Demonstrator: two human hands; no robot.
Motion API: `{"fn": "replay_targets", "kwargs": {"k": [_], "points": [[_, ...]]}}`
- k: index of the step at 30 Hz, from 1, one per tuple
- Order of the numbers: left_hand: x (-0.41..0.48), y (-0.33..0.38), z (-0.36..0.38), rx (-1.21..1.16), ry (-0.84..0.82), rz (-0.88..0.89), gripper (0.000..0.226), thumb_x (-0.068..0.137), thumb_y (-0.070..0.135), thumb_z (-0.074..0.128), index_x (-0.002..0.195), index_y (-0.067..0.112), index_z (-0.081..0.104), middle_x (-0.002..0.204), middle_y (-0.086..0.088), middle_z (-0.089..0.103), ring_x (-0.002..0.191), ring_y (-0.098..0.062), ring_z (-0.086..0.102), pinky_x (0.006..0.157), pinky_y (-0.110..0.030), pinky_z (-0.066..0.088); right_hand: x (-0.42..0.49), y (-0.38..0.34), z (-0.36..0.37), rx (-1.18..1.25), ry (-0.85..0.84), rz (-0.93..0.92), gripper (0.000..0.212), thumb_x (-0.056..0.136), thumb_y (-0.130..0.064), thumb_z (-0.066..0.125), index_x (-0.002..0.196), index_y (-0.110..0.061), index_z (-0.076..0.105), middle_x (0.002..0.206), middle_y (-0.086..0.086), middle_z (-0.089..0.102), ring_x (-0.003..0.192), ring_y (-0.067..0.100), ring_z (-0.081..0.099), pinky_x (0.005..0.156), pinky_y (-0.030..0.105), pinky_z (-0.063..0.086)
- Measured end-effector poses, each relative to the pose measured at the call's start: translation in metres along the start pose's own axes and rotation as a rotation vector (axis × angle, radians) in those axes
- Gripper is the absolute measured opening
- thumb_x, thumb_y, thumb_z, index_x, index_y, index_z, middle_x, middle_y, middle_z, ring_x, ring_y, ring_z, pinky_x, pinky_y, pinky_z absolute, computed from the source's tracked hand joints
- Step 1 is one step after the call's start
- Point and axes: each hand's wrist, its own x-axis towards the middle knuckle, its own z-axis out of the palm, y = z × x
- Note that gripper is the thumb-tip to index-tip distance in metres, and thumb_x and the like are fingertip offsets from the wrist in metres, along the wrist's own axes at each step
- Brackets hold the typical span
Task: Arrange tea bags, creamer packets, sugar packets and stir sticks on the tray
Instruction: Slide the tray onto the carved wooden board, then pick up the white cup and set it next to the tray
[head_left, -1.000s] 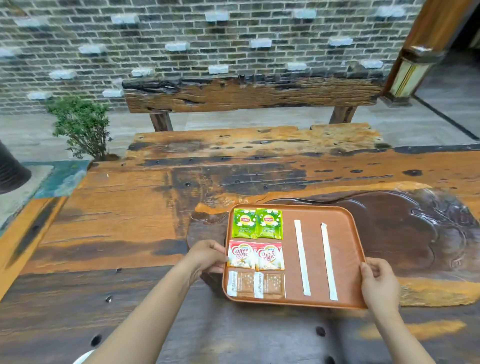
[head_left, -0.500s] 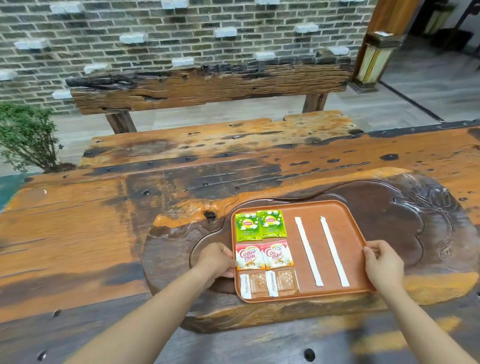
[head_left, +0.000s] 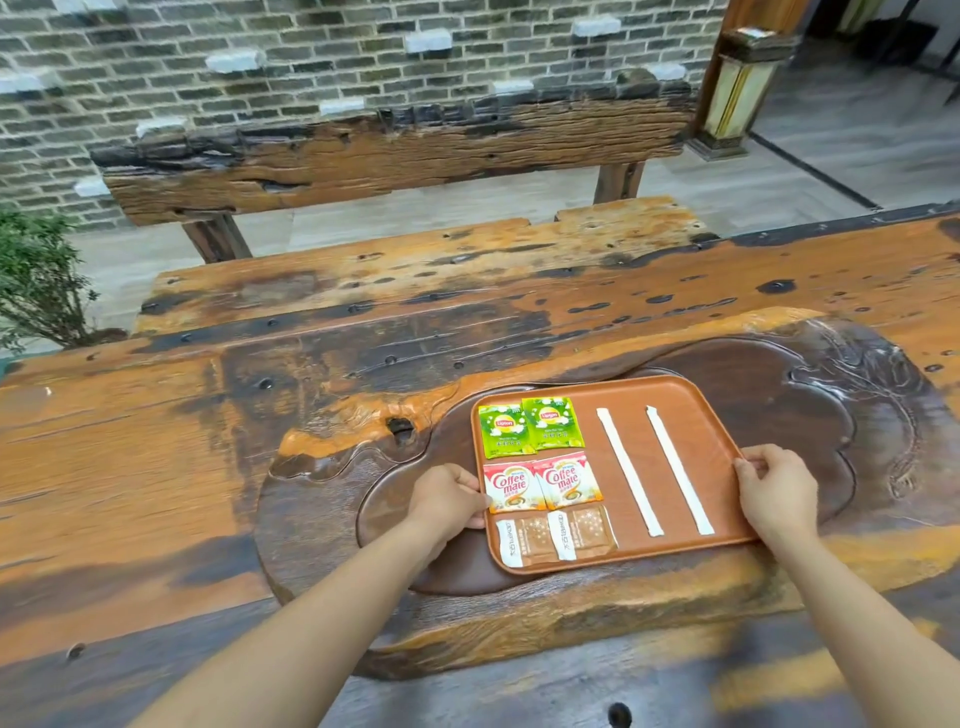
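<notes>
**Tray is full, both hands on it**

I see a big wood table (head_left: 156, 467) with a dark carved dip (head_left: 779, 405) in it. The tray (head_left: 649, 395) sits in that dip, near my edge of the table.

On the tray, two tea bags (head_left: 530, 427) lie at the far left. Two creamers (head_left: 543, 482) lie just below them. Two sugars (head_left: 556, 535) lie nearest me. Two sticks (head_left: 654, 470) lie side by side on the right half, well apart from the packets.

I think the sorting looks done. What could go wrong now is a tip or a bump. If one side lifts higher, the light packets could slide out of their rows. The sticks could roll too.

My left hand (head_left: 447, 501) is closed on the left rim, thumb on top beside a creamer. My right hand (head_left: 776, 493) is closed on the right rim, thumb on top. Both arms reach out straight and low.
</notes>
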Motion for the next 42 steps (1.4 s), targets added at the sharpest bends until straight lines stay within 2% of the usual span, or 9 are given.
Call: {"fn": "replay_targets", "kwargs": {"k": [10, 16, 20, 23, 27, 31, 33, 37, 42], "points": [[0.009, 0.004, 0.007, 0.029, 0.026, 0.017, 0.012, 0.077, -0.001, 0.066, 0.085, 0.005, 0.059, 0.079, -0.011, 0.067, 0.067, -0.022, 0.067, 0.076, -0.04, 0.06, 0.005, -0.002, 0.003, -0.003, 0.003, 0.032, 0.016, 0.089, -0.009, 0.05, 0.096, -0.001, 0.062, 0.103, 0.024, 0.057, 0.093, 0.038, 0.054, 0.086, 0.04, 0.043], [-0.004, 0.004, -0.001, 0.063, -0.049, 0.026, 0.018, 0.08, 0.008, 0.067, 0.097, 0.006, 0.061, 0.079, -0.008, 0.068, 0.075, -0.025, 0.07, 0.081, -0.04, 0.059, 0.008, -0.004, -0.001, -0.025, -0.058, 0.061, 0.02, 0.089, -0.011, 0.052, 0.103, -0.001, 0.063, 0.107, 0.024, 0.061, 0.099, 0.039, 0.055, 0.089, 0.039, 0.043], [-0.04, -0.009, -0.036, 0.023, -0.189, 0.079, 0.016, 0.084, 0.007, 0.061, 0.1, 0.006, 0.063, 0.074, -0.007, 0.062, 0.066, -0.015, 0.063, 0.062, -0.024, 0.06, -0.003, -0.015, -0.014, -0.022, -0.029, 0.094, 0.033, 0.084, -0.008, 0.052, 0.114, 0.003, 0.059, 0.112, 0.028, 0.062, 0.106, 0.042, 0.056, 0.094, 0.046, 0.045], [-0.077, -0.03, -0.079, 0.003, -0.19, 0.104, 0.01, 0.086, 0.005, 0.059, 0.09, 0.013, 0.064, 0.079, -0.008, 0.064, 0.066, -0.012, 0.063, 0.056, -0.017, 0.057, -0.038, -0.037, -0.016, 0.01, 0.028, -0.05, 0.032, 0.082, -0.004, 0.05, 0.112, 0.004, 0.059, 0.111, 0.03, 0.06, 0.106, 0.043, 0.054, 0.097, 0.05, 0.044], [-0.129, -0.075, -0.137, -0.088, -0.06, 0.069, 0.015, 0.088, 0.001, 0.053, 0.087, 0.012, 0.064, 0.08, -0.007, 0.068, 0.063, -0.01, 0.065, 0.058, -0.018, 0.056, -0.126, -0.076, 0.005, 0.163, -0.07, -0.274, 0.023, 0.082, 0.004, 0.054, 0.104, 0.001, 0.06, 0.1, 0.024, 0.06, 0.084, 0.031, 0.055, 0.081, 0.03, 0.041], [-0.179, -0.126, -0.195, -0.166, 0.222, 0.055, 0.018, 0.089, 0.0, 0.051, 0.085, 0.011, 0.064, 0.079, -0.009, 0.065, 0.066, -0.017, 0.062, 0.053, -0.013, 0.053, -0.224, -0.112, 0.038, 0.376, -0.284, -0.309, 0.021, 0.084, 0.004, 0.054, 0.097, -0.009, 0.063, 0.091, 0.011, 0.061, 0.073, 0.02, 0.053, 0.068, 0.009, 0.037], [-0.201, -0.154, -0.223, -0.106, 0.409, 0.04, 0.016, 0.089, 0.002, 0.051, 0.087, 0.012, 0.064, 0.077, -0.006, 0.065, 0.069, -0.021, 0.06, 0.048, -0.009, 0.048, -0.272, -0.127, 0.058, 0.409, -0.429, -0.335, 0.02, 0.085, 0.001, 0.055, 0.094, -0.015, 0.063, 0.088, 0.004, 0.061, 0.075, 0.017, 0.056, 0.071, 0.013, 0.042], [-0.237, -0.223, -0.269, 0.34, 0.68, 0.019, 0.015, 0.087, 0.009, 0.056, 0.097, 0.015, 0.065, 0.094, -0.003, 0.067, 0.081, -0.022, 0.062, 0.07, -0.027, 0.047, -0.348, -0.145, 0.096, 0.311, -0.802, -0.458, 0.02, 0.09, -0.008, 0.051, 0.099, -0.023, 0.06, 0.095, -0.007, 0.06, 0.088, 0.01, 0.059, 0.073, 0.011, 0.042], [-0.26, -0.299, -0.289, 0.37, 0.663, -0.191, 0.033, 0.088, 0.015, 0.055, 0.12, 0.005, 0.057, 0.117, -0.016, 0.063, 0.101, -0.028, 0.061, 0.087, -0.039, 0.048, -0.392, -0.149, 0.136, -0.009, -0.903, -0.72, 0.029, 0.092, -0.017, 0.049, 0.119, -0.014, 0.058, 0.128, 0.001, 0.055, 0.123, 0.018, 0.042, 0.105, 0.032, 0.032]]}}
